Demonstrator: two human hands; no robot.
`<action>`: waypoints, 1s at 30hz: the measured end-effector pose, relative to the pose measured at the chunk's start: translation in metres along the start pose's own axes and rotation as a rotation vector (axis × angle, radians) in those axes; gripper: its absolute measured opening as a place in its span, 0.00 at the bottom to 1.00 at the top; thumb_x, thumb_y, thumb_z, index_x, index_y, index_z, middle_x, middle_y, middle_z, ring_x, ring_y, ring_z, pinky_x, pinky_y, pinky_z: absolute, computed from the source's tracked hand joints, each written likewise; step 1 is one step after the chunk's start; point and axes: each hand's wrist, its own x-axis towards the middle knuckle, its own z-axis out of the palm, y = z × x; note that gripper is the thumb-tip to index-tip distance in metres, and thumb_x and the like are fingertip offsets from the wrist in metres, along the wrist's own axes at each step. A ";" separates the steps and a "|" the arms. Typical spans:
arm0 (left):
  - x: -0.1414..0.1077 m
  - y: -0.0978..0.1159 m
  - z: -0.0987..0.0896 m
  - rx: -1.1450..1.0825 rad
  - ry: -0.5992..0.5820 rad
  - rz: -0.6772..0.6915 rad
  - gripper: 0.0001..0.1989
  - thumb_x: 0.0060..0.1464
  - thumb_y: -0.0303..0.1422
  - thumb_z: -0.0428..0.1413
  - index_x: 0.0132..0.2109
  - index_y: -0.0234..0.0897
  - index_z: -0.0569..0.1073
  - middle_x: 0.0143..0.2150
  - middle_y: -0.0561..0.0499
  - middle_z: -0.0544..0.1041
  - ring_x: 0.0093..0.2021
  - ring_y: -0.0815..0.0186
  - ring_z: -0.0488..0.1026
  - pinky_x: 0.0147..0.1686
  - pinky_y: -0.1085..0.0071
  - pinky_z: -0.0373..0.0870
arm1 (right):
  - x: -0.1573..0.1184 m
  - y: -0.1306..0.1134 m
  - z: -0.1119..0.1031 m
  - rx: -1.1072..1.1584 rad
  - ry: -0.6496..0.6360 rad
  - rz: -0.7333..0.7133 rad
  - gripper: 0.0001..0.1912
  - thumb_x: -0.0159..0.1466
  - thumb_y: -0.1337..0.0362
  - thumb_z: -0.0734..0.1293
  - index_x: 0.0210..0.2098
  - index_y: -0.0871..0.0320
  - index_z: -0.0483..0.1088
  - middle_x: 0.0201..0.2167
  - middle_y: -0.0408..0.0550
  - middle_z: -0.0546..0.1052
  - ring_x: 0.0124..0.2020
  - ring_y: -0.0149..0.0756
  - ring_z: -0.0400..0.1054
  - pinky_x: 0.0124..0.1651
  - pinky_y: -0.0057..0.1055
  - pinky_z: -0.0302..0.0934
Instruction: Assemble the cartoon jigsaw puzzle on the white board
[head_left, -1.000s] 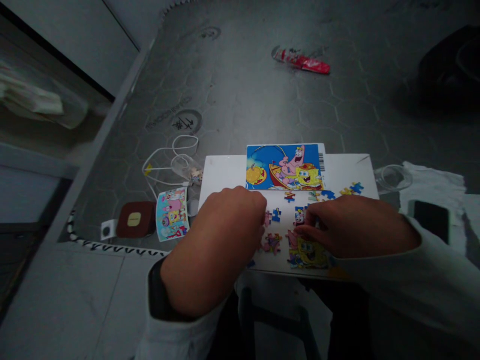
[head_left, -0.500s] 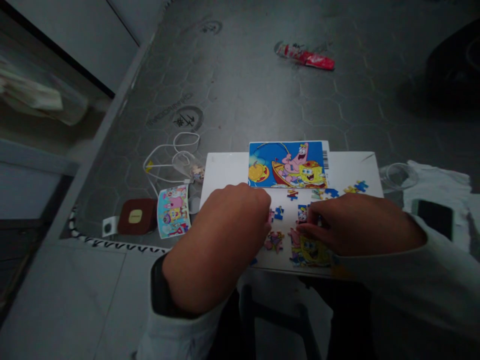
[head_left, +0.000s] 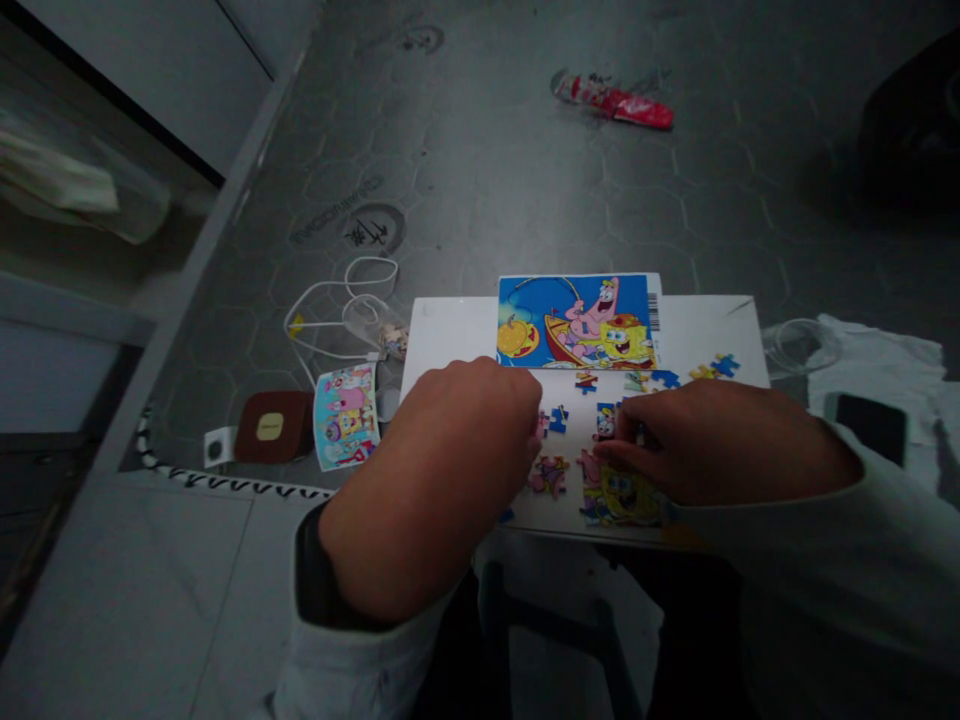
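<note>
My left hand (head_left: 457, 460) is closed over the left part of a white board (head_left: 450, 330); its fingertips and anything in them are hidden behind the hand. Small loose puzzle pieces (head_left: 558, 418) lie just beyond its knuckles. Thumb and fingers of my right hand (head_left: 690, 440) pinch at a puzzle piece (head_left: 605, 420) showing a face on blue. Directly below it lies a joined puzzle section (head_left: 622, 497) with a yellow figure, partly covered by that hand. Another pink puzzle cluster (head_left: 550, 475) sits between the hands.
A picture card (head_left: 577, 320) lies along the board's far edge. Left on the floor are a second picture card (head_left: 346, 415), a brown box (head_left: 274, 427), a white cable (head_left: 322, 328) and a bag of pieces (head_left: 391, 338). A phone (head_left: 870, 425) rests on white cloth at right; a red wrapper (head_left: 615, 101) lies beyond.
The view has tipped slightly, so the board and cards sit a little higher in the picture. Both hands keep almost the same place and pose.
</note>
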 end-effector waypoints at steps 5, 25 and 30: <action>-0.003 0.001 -0.002 0.003 -0.002 0.007 0.16 0.70 0.34 0.53 0.46 0.39 0.88 0.41 0.36 0.87 0.42 0.44 0.86 0.37 0.57 0.73 | 0.001 0.001 0.003 0.015 0.008 -0.012 0.20 0.74 0.45 0.66 0.42 0.51 0.84 0.35 0.57 0.85 0.35 0.50 0.78 0.33 0.40 0.58; 0.001 -0.001 0.005 0.027 0.038 -0.006 0.16 0.69 0.36 0.54 0.44 0.42 0.88 0.38 0.40 0.86 0.37 0.50 0.83 0.33 0.60 0.65 | 0.004 0.001 0.002 -0.010 -0.037 -0.018 0.21 0.74 0.46 0.65 0.45 0.51 0.85 0.39 0.58 0.86 0.38 0.52 0.79 0.33 0.40 0.56; 0.001 -0.001 0.004 0.021 0.021 -0.009 0.17 0.71 0.39 0.54 0.43 0.41 0.88 0.37 0.41 0.85 0.36 0.50 0.81 0.33 0.60 0.64 | 0.004 0.001 0.001 -0.008 -0.054 0.000 0.22 0.75 0.45 0.65 0.44 0.52 0.85 0.38 0.58 0.86 0.37 0.50 0.78 0.33 0.40 0.57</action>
